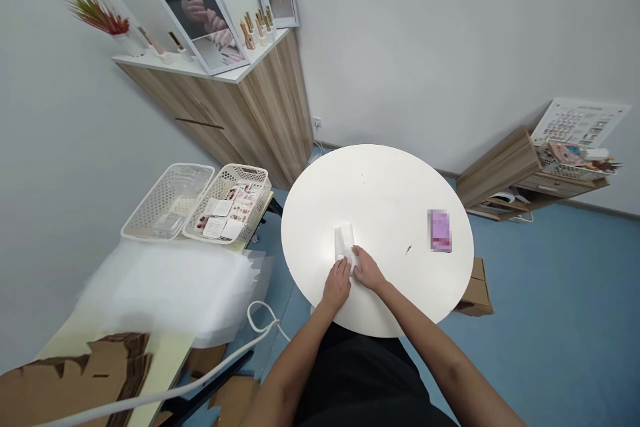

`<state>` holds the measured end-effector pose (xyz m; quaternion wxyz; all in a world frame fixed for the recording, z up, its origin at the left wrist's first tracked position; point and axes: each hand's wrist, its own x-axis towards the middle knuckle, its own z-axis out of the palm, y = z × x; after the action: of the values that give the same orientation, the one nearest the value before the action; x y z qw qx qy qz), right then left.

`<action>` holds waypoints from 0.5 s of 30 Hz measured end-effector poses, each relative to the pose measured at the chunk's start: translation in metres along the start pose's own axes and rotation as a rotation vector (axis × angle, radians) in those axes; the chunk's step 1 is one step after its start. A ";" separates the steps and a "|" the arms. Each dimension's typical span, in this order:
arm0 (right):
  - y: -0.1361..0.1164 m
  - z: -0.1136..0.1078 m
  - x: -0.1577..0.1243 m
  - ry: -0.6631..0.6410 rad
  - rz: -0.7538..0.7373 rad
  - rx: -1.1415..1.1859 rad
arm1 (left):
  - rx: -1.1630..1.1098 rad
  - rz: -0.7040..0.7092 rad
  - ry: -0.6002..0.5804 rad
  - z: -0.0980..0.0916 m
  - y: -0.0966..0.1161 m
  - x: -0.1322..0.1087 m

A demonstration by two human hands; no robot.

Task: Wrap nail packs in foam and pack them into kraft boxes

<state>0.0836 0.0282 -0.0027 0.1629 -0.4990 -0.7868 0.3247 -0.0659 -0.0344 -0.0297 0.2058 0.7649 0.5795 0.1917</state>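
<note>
— Left hand (336, 285): what's it doing?
— It's over the table (380, 187), fingers (342, 268) drawn close together and touching the lower end of a white packet (344, 240).
— Gripping it?
— Can't tell. They're in contact, but a pinch doesn't clearly show.
— And the right hand (367, 269)?
— Just beside the left, its fingers (357, 257) narrowed at the packet's lower right corner. Also touching, grip also unclear.
— So where's the packet?
— On the table, directly ahead of both hands, its lower end between them and its long side pointing away from the person.
— Anything else on the table?
— A blurred pink box (440, 231), well to the right of the hands.
— And to the left?
— Past the table's edge, two white baskets (167, 203) stand side by side, the nearer to the table holding cards (215, 227). Below them lies a stack of foam sheets (165, 287).
</note>
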 end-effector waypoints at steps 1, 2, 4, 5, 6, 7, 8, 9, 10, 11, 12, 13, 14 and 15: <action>-0.003 -0.004 0.003 0.030 -0.009 -0.011 | 0.036 0.013 -0.017 0.001 -0.001 0.001; -0.008 -0.007 0.007 0.052 -0.028 -0.029 | 0.067 0.022 -0.031 0.002 -0.002 0.001; -0.017 -0.012 0.016 0.047 -0.098 -0.061 | 0.117 0.035 -0.055 0.004 -0.003 0.003; -0.021 -0.014 0.020 0.022 -0.139 -0.074 | 0.138 0.039 -0.068 0.004 -0.004 0.004; -0.024 -0.015 0.023 -0.011 -0.173 -0.086 | 0.156 0.041 -0.080 0.004 -0.005 0.004; -0.026 -0.016 0.026 -0.043 -0.190 -0.099 | 0.171 0.042 -0.090 0.004 -0.005 0.005; -0.025 -0.016 0.029 -0.071 -0.189 -0.113 | 0.185 0.044 -0.097 0.003 -0.006 0.006; -0.023 -0.016 0.030 -0.095 -0.172 -0.127 | 0.199 0.048 -0.101 0.002 -0.007 0.006; -0.020 -0.016 0.031 -0.117 -0.147 -0.140 | 0.215 0.054 -0.103 0.001 -0.008 0.007; -0.016 -0.016 0.032 -0.139 -0.120 -0.150 | 0.234 0.062 -0.104 0.000 -0.009 0.007; -0.011 -0.015 0.032 -0.161 -0.099 -0.157 | 0.254 0.069 -0.106 -0.001 -0.011 0.008; -0.006 -0.015 0.032 -0.182 -0.085 -0.159 | 0.272 0.079 -0.109 -0.003 -0.012 0.009; -0.002 -0.013 0.032 -0.198 -0.077 -0.160 | 0.286 0.089 -0.113 -0.005 -0.013 0.009; 0.001 -0.012 0.033 -0.208 -0.072 -0.158 | 0.294 0.100 -0.116 -0.007 -0.015 0.010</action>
<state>0.0765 0.0618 0.0034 0.0520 -0.4454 -0.8399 0.3056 -0.0791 -0.0202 -0.0317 0.1152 0.8243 0.5498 0.0704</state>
